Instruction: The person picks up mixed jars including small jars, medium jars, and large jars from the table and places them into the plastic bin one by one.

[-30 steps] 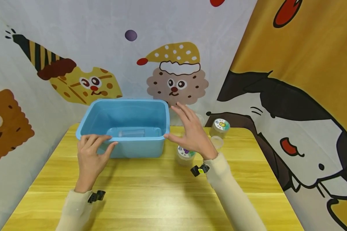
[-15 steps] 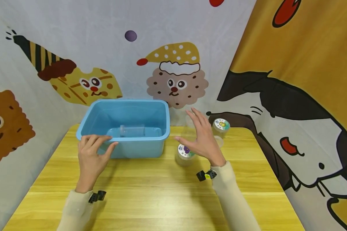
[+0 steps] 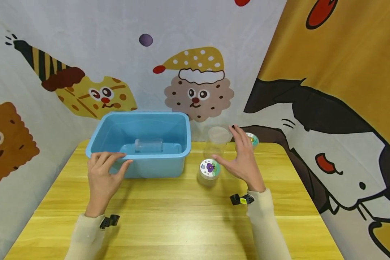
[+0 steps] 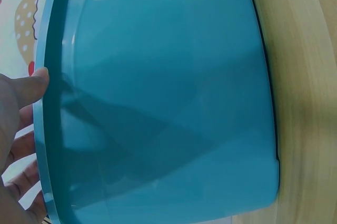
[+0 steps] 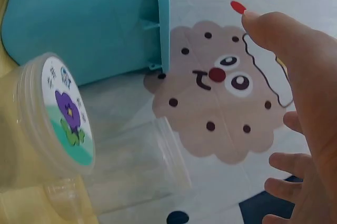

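Note:
My left hand [image 3: 103, 180] holds the front left rim of a blue plastic bin [image 3: 152, 167], its thumb on the outer side and fingers over the edge. Inside the bin a clear plastic container [image 3: 148, 146] lies on its side. My right hand [image 3: 242, 164] is raised in the air, thumb and fingers spread apart, holding nothing. Just left of it an open, clear container [image 3: 218, 135] stands upright. In front of that is a jar [image 3: 209, 172] whose white and green lid bears a purple flower, seen large in the right wrist view.
Partly hidden behind my right hand, another jar with a printed lid [image 3: 254, 139] stands near the table's back edge. Everything rests on a wood-grain table [image 3: 169, 220]. A cartoon-printed cloth [image 3: 117, 54] hangs right behind the bin and to both sides.
My right hand has moved from the bin's right rim to the right, past the purple-flower jar and the upright clear container, which now show more fully. The left hand stays on the rim.

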A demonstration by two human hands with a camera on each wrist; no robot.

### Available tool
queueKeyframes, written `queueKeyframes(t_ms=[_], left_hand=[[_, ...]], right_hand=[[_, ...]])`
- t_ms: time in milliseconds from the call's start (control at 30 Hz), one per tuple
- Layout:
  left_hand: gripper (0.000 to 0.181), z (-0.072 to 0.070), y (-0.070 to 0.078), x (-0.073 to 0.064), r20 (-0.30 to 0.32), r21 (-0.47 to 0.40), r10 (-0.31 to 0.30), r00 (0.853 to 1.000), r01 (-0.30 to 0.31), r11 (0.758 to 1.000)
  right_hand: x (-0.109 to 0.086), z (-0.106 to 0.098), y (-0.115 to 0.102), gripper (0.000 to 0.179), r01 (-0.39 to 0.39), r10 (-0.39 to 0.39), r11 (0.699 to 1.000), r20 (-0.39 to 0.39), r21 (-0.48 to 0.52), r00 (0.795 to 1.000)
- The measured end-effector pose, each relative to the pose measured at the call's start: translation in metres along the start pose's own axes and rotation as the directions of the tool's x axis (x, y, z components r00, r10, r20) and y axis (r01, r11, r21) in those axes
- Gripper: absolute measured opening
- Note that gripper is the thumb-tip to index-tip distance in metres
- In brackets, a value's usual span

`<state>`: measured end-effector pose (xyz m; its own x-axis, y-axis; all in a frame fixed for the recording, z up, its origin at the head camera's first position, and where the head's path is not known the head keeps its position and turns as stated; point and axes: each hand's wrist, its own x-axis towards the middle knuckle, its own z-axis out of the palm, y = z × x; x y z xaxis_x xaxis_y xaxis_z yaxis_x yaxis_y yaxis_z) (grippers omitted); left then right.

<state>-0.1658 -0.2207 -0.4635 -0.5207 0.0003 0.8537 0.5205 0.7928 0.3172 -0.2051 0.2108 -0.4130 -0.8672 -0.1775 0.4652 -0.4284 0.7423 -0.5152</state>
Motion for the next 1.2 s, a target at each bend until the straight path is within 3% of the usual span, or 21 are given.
queueKeyframes(t_ms=[267, 533, 833, 1200], left_hand=[[0.034, 0.001, 0.000, 0.001, -0.012, -0.013, 0.010, 1.000, -0.010, 1.000], [0.037, 0.000, 0.001, 0.000, -0.015, -0.008, -0.001, 1.000, 0.001, 1.000], [0.033, 0.001, 0.001, -0.001, -0.003, -0.019, -0.013, 1.000, 0.013, 1.000], [0.043, 0.002, 0.002, 0.000, -0.010, -0.022, -0.013, 1.000, 0.013, 1.000]], right_hand=[[-0.012, -0.005, 0.024, 0.109, -0.097, 0.098, 0.994, -0.004, 0.053, 0.995], [-0.024, -0.008, 0.047, 0.113, -0.209, 0.211, 0.968, -0.005, 0.137, 0.977], [-0.042, -0.004, 0.071, 0.112, -0.348, 0.351, 0.893, 0.042, 0.285, 0.935], [-0.058, 0.003, 0.097, 0.105, -0.407, 0.392, 0.810, 0.127, 0.422, 0.911]])
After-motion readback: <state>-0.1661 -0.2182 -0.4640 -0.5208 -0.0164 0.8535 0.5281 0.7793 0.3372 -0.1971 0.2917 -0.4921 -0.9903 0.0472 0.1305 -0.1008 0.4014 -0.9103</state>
